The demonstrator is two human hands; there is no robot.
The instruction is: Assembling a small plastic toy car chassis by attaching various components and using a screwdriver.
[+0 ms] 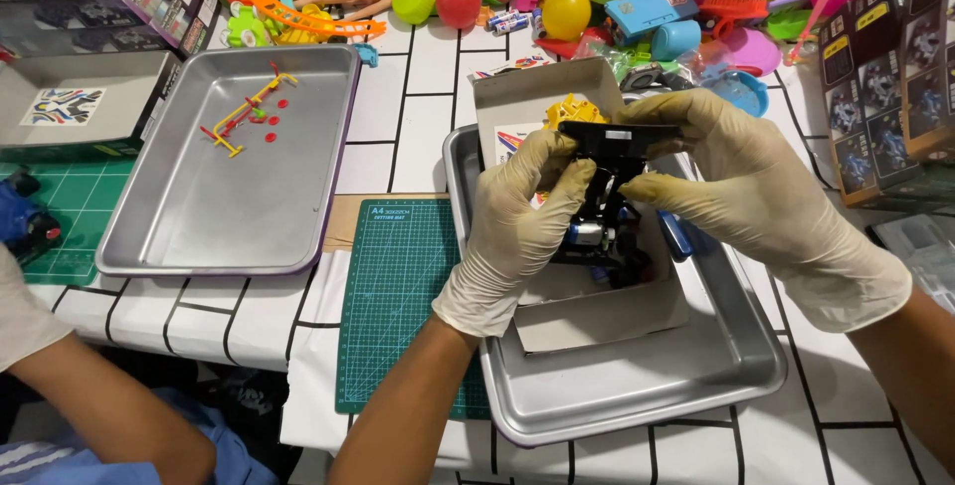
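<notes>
Both my hands wear pale latex gloves. My left hand point(522, 221) and my right hand point(741, 187) together grip a small black toy car chassis point(607, 192) with a metal motor part showing underneath. They hold it above an open cardboard box point(597, 321) that lies in a metal tray point(637, 386). Yellow plastic pieces point(572, 109) sit in the box behind the chassis. A blue part point(676, 236) lies in the tray beside my right hand.
A second metal tray point(179, 216) at left holds red and yellow plastic sprue bits point(249, 117). A green cutting mat point(398, 296) lies between the trays. Colourful toys and balls point(458, 0) crowd the back edge. Toy boxes point(895, 67) stand at right. Another person's arm point(90, 395) is at lower left.
</notes>
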